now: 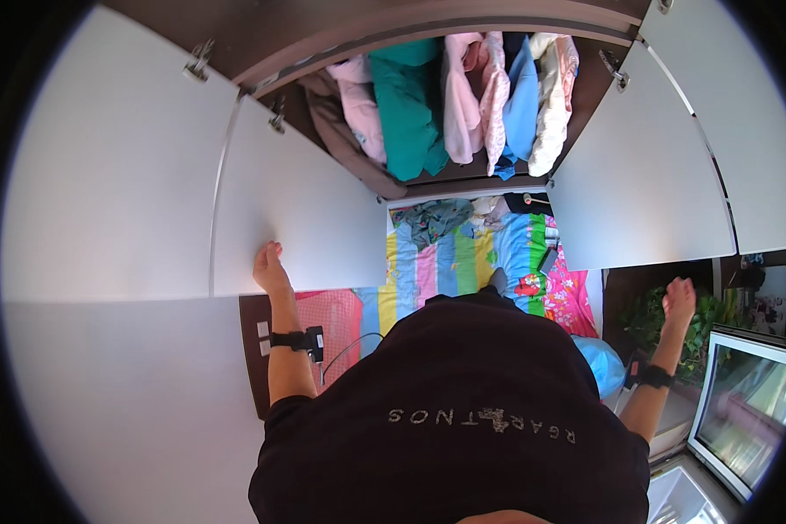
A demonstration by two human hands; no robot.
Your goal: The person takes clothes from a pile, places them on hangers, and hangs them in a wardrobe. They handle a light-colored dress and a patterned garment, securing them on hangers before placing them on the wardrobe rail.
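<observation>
My left hand [270, 267], loosely curled with nothing seen in it, is in front of the lower part of a white cabinet door [301, 216]. Whether it touches the door is unclear. Over on the other side, my right hand [680, 300] hangs empty below the right white cabinet door [642, 177], near a leafy green plant [701, 321]. Between the swung-out doors, the cabinet holds several hanging clothes, among them a green garment [403, 111], a pink coat [462, 105], a blue garment [521, 105] and a cream jacket [551, 111].
Below the cabinet lies a bed with a striped quilt [432, 265], crumpled clothing [439, 219] and a small dark box [548, 261]. A pink mesh cover [327, 327] is at left. A light-blue bag [599, 363] and a framed window sash [750, 399] are at right.
</observation>
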